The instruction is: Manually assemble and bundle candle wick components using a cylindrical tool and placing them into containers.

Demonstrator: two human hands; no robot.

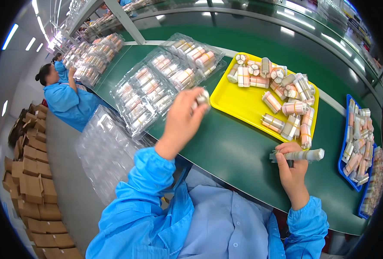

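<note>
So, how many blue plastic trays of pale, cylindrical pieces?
2. One blue plastic tray is right of the right hand; a second blue plastic tray sits farther right, partly outside the view. Others may be hidden.

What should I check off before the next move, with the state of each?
1. Left grip secure on its silver-ended cylinder: cannot tell; fingers partly hide it.
2. Right grip around the long clear-wrapped stack: ok, fingers wrap its middle.
3. A hand free: not ok, both are occupied.
4. Cylinders available in the yellow tray: ok, many lie there, mostly toward its right.
5. Every pocket of the clear plastic trays filled: cannot tell, glare hides some.
</note>
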